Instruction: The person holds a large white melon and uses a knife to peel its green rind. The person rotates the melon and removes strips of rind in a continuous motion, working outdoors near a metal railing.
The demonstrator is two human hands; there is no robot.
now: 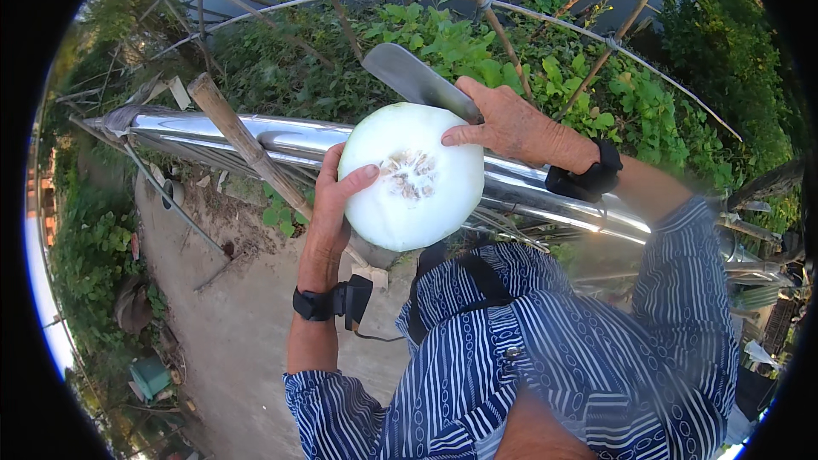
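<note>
A thick round piece of pale melon (441,198), probably winter melon, is held up before my chest with its white cut face towards me. Seeds and loose pulp show at its centre. My left hand (339,188) grips the left rim, thumb on the cut face and fingers behind. In my right hand (505,118) is a broad metal knife (415,80), its blade pointing up and left past the melon's upper edge. The knife's handle is hidden in my fist. My right thumb rests on the melon's face near the upper right.
Shiny metal pipes (287,134) run across behind the melon. A bamboo pole (246,147) leans over them. Beyond grow leafy plants (473,45), with a curved pole fence (543,16) and water behind. Bare ground (236,332) lies at lower left, near a green container (150,375).
</note>
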